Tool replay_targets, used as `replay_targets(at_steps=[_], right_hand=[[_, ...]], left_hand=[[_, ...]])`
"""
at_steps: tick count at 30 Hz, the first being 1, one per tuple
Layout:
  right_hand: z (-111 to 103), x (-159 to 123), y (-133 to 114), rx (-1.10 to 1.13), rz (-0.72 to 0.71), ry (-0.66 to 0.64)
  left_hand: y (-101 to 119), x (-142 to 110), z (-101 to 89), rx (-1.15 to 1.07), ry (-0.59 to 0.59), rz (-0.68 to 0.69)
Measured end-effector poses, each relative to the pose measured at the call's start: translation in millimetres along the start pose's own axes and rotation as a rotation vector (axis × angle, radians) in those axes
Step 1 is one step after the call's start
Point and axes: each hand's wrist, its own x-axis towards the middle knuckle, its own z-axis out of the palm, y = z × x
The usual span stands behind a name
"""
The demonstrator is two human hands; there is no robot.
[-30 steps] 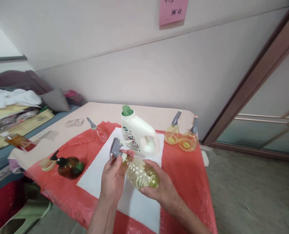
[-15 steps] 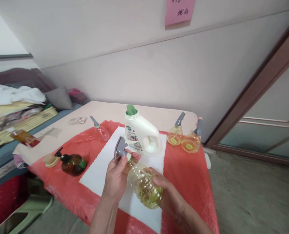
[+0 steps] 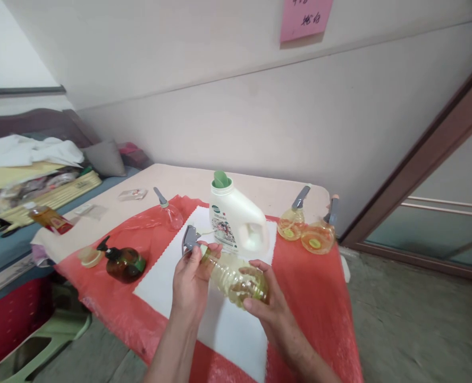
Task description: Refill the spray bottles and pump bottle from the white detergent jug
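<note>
Between my two hands a clear yellowish spray bottle [image 3: 233,277] lies tilted, its grey trigger head [image 3: 190,239] pointing up and left. My left hand [image 3: 193,274] grips the neck just below the trigger head. The fingers of my right hand [image 3: 268,298] are wrapped round the bottle's wide base. Right behind it, a white detergent jug [image 3: 236,213] stands upright on a white cloth [image 3: 160,284], with a green spout [image 3: 220,180] in its open mouth.
Two spray bottles with yellowish liquid [image 3: 292,222] [image 3: 318,237] stand at the right on red plastic sheeting [image 3: 311,303]. A brown pump bottle [image 3: 124,264], a cream lid [image 3: 90,257] and another spray bottle [image 3: 172,215] are at the left. An amber bottle [image 3: 49,218] lies beyond.
The spray bottle has been tipped closer to level, its base raised by my right hand. My left hand stays at the neck. The view has shifted slightly left.
</note>
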Motion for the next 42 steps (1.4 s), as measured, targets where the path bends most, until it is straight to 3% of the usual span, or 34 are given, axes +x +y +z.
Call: replay_targets(at_steps=[5, 7, 10, 13, 16, 19, 22, 27, 31, 33, 36, 39, 42], right_hand=[[-7, 7, -2, 0.1, 0.332, -0.071], [-8, 10, 1, 0.105, 0.378, -0.06], [-9, 12, 7, 0.048, 0.299, 0.002], [-8, 9, 12, -0.04, 0.112, 0.09], [-6, 5, 11, -0.117, -0.011, 0.084], [-7, 8, 9, -0.179, 0.149, 0.048], [-8, 12, 7, -0.136, 0.303, 0.094], [-8, 11, 4, -0.058, 0.077, 0.084], [-10, 12, 6, -0.179, 0.196, 0.064], [-10, 13, 7, -0.136, 0.249, 0.089], [-9, 12, 5, -0.012, 0.156, 0.078], [-8, 11, 0, -0.099, 0.111, 0.062], [-9, 12, 2, -0.186, 0.268, 0.069]], left_hand=[[3, -4, 3.4, 0.03, -0.099, -0.013], [2, -4, 3.6, 0.029, -0.103, 0.003], [-2, -2, 2.7, 0.013, -0.057, 0.048], [-4, 1, 1.7, 0.005, 0.005, 0.075], [-2, 2, 1.3, -0.014, 0.047, 0.114], [-1, 1, 1.2, -0.018, 0.015, 0.122], [-3, 1, 0.6, 0.007, 0.001, 0.128], [-5, 2, -1.1, 0.013, 0.057, 0.145], [-4, 0, 1.1, 0.016, 0.003, 0.174], [-3, -1, 3.1, 0.026, -0.008, 0.187], [-3, -2, 5.1, 0.034, 0.009, 0.189], [-3, -2, 4.9, 0.033, -0.01, 0.19], [-3, -2, 3.7, 0.022, -0.027, 0.177]])
